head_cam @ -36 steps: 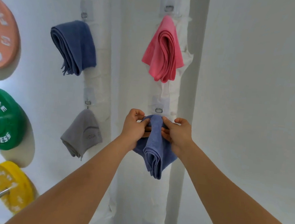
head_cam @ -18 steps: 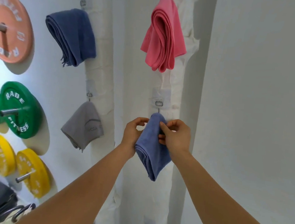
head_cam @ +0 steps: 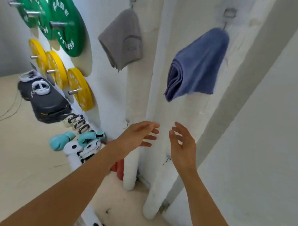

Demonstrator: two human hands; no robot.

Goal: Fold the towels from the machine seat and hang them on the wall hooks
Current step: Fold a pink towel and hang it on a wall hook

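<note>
- Nearest, the left hand [head_cam: 136, 136] and right hand [head_cam: 182, 146] are held with fingers spread wide; nothing is gripped by either.
- Above them, well apart, the folded blue towel [head_cam: 198, 65] is hung from a wall hook [head_cam: 229, 13] on the white wrapped pipe [head_cam: 184, 116].
- A grey towel [head_cam: 123, 38] is hung to its left.
- Green weight plates [head_cam: 66, 21] and yellow weight plates [head_cam: 80, 88] are mounted farther left on the wall.

Three green weight plates [head_cam: 66, 22] sit on metal pegs on the white wall, with three yellow plates [head_cam: 80, 88] just below them. On the beige floor [head_cam: 14, 155] lie a dark bag [head_cam: 44, 100], a coiled spring [head_cam: 79, 123] and light blue boxing gloves [head_cam: 61, 140].
</note>
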